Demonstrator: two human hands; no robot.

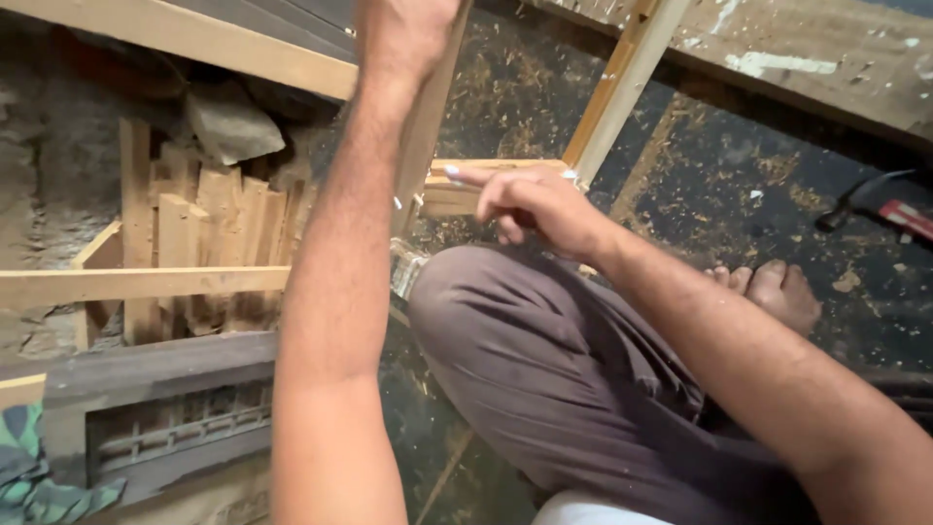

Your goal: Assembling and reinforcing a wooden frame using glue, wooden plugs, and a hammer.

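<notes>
**Two hands at a pale wooden frame on a sawdust-strewn floor**

Far left of the left grip, short offcut boards [219,228] stand on end against a rough wall, with a grey stone [231,124] on top and a long pale batten [146,284] lying across in front. The left hand [403,34] reaches up along an upright rail [428,126] of the frame; its fingers are cut off by the picture's top edge, so I cannot tell whether the grip is closed on the rail. Just right and lower, the right hand [530,204] rests loosely curled at the frame's short crosspiece [457,185], forefinger stretched out along it, pinching nothing that shows. A second slanted rail [617,83] rises right of that grip. Farther right lie a bare foot [777,290] and a hammer [875,204].
</notes>
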